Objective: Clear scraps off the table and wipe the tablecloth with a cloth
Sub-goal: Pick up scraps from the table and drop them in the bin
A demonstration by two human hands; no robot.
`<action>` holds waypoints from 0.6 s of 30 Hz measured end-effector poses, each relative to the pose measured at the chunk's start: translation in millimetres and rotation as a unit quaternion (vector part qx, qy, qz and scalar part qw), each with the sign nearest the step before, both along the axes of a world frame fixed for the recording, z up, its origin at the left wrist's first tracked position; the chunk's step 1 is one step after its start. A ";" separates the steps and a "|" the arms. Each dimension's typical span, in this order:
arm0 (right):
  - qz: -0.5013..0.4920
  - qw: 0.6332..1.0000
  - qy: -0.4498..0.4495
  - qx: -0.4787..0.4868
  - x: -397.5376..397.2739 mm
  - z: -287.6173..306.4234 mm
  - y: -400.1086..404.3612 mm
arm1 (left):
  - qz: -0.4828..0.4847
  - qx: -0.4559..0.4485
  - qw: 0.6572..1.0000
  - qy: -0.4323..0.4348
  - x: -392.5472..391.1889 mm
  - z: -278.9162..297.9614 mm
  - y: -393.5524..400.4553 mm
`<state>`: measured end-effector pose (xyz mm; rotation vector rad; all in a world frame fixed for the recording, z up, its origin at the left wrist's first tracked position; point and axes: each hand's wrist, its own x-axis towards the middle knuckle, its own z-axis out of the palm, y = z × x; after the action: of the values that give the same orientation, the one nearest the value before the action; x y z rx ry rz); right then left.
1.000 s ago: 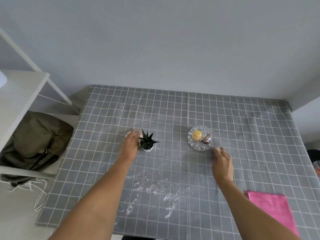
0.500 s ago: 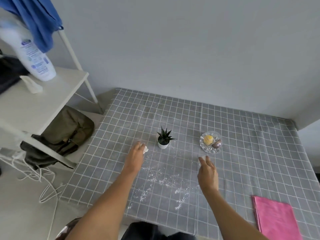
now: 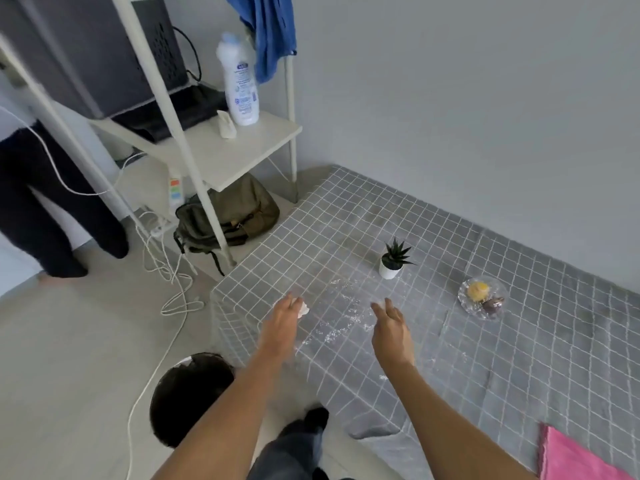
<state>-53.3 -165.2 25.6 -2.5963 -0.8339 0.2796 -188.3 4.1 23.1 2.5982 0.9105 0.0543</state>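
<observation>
My left hand (image 3: 282, 315) pinches a crumpled white paper scrap (image 3: 303, 309); right hand (image 3: 391, 323) fingers relaxed. It may miss the round black-lined bin (image 3: 187, 393) at 7 o'clock.

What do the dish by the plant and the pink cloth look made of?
Dish: likely clear glass, glossy; the grid tablecloth shows through its bright rim. Pink cloth: soft matte fabric, possibly microfibre; no shine, slightly wavy edge.

Both forearms reach forward; the left hand (image 3: 284, 315) pinches a small white scrap (image 3: 303, 308), the right hand (image 3: 391, 329) has relaxed, straight fingers.
</observation>
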 end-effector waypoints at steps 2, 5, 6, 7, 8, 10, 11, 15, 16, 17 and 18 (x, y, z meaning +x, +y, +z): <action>0.039 0.999 -0.002 0.002 -20.3 -2.4 17.1 | 0.015 -0.003 1.000 0.023 -32.7 1.5 1.3; 0.101 0.995 0.003 0.015 -55.3 -7.9 41.7 | 0.060 -0.008 0.997 0.043 -82.7 3.1 7.3; 0.121 0.992 0.007 0.018 -66.3 -9.5 49.2 | 0.078 -0.005 0.996 0.045 -97.7 3.4 9.8; 0.141 0.990 0.010 0.019 -77.3 -10.2 56.6 | 0.098 -0.002 0.994 0.042 -112.7 3.6 12.4; 0.161 0.987 0.011 0.018 -87.5 -10.0 64.1 | 0.116 -0.001 0.992 0.041 -126.7 3.9 14.6; 0.198 0.980 0.011 0.012 -107.1 -8.2 78.9 | 0.146 0.002 0.988 0.041 -152.7 4.0 17.8; 0.215 0.977 0.012 0.008 -116.3 -7.5 86.5 | 0.158 0.003 0.987 0.044 -164.4 3.1 19.5; 0.276 0.961 0.003 -0.012 -150.5 -7.5 119.6 | 0.203 -0.003 0.977 0.060 -202.0 -2.3 31.2; 0.289 0.957 0.003 -0.024 -158.7 -8.4 128.4 | 0.213 -0.008 0.975 0.062 -210.4 -4.3 35.3; 0.301 0.953 0.005 -0.035 -167.3 -9.3 137.3 | 0.223 -0.014 0.973 0.065 -218.9 -6.8 39.4; 0.311 0.950 0.006 -0.044 -175.7 -10.4 146.2 | 0.232 -0.019 0.970 0.064 -227.5 -9.6 43.9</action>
<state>-229.0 -19.0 15.3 -2.3299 -1.6544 0.5116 -415.8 48.0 13.5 2.3198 1.5346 -0.0064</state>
